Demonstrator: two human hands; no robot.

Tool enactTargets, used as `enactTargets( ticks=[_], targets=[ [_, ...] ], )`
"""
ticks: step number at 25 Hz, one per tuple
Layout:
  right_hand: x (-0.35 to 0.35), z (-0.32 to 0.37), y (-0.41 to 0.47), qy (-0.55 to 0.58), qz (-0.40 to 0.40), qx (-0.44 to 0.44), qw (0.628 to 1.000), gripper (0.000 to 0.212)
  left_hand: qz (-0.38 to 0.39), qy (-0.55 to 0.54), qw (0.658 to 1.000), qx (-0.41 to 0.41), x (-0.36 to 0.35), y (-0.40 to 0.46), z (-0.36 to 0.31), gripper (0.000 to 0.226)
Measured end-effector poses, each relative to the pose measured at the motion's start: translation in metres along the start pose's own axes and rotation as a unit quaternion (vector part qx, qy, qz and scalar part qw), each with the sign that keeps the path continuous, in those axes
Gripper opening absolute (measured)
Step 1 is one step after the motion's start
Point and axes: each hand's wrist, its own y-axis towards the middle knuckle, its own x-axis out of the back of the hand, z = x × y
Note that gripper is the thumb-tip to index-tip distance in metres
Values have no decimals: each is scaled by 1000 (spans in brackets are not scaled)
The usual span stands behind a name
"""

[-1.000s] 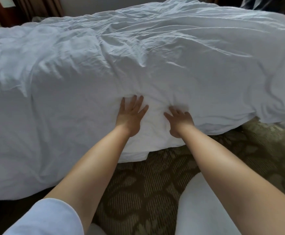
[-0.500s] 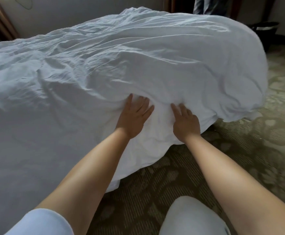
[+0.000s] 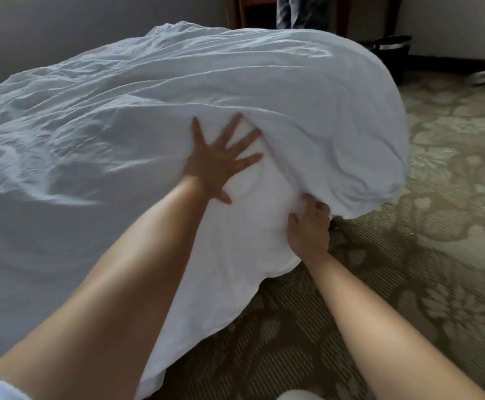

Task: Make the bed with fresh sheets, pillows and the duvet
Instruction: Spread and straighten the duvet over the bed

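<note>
A crumpled white duvet (image 3: 177, 90) covers the whole bed and hangs over its near corner toward the floor. My left hand (image 3: 221, 160) lies flat on it with fingers spread wide, pressing the fabric near the corner. My right hand (image 3: 309, 226) is lower, at the hanging edge, with its fingers curled into a fold of the duvet. The mattress and any sheet underneath are hidden. No pillows show on the bed.
Patterned green-beige carpet (image 3: 437, 197) spreads to the right of the bed. A dark bin (image 3: 391, 53) stands by the far wall, next to a person's legs (image 3: 301, 10) and wooden furniture. A slipper-like object (image 3: 481, 77) lies on the floor beyond.
The view has swung right toward the bed's corner. My left hand spread its fingers and slid further onto the duvet. My right hand dropped to the hanging edge and curled into the fabric.
</note>
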Motion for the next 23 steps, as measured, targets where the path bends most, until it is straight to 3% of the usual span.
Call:
enactTargets(
  ticks=[2, 5, 8, 9, 11, 13, 14, 16, 18, 19, 20, 21, 23],
  targets=[
    [-4, 1, 14, 80, -45, -98, 991, 66, 13, -46, 998, 33, 5, 16, 5, 121],
    [-11, 7, 30, 214, -25, -251, 944, 96, 42, -63, 996, 36, 10, 28, -7, 122],
    [-13, 16, 30, 280, 28, -211, 936, 95, 43, -49, 997, 35, 7, 35, -11, 121],
    [-8, 20, 35, 257, 18, -171, 951, 86, 42, -50, 997, 34, 6, 36, -10, 121],
    [12, 34, 47, 102, -58, -103, 988, 65, 35, -50, 997, 36, 5, 36, -9, 121],
    [18, 34, 51, -115, -147, -29, 982, 56, 31, -49, 998, 40, 4, 37, -8, 120],
    [13, 31, 46, -190, -147, 4, 971, 54, 35, -46, 998, 35, 3, 37, -9, 120],
    [-6, 22, 31, -244, 3, 20, 969, 49, 50, -26, 998, 18, 2, 37, -10, 119],
    [-3, 14, 37, -183, 192, -21, 964, 39, 60, -7, 998, 16, 1, 38, -14, 120],
    [5, 14, 46, -119, 216, -51, 968, 37, 63, -3, 998, 18, 2, 39, -14, 121],
    [14, 12, 54, -59, 174, -78, 980, 36, 66, -5, 998, 18, 4, 39, -13, 122],
    [21, 8, 63, -5, 76, -99, 992, 35, 68, -11, 997, 17, 5, 40, -13, 122],
    [34, -2, 75, 126, -148, -189, 962, 32, 70, -17, 997, 16, 5, 41, -12, 122]
  ],
)
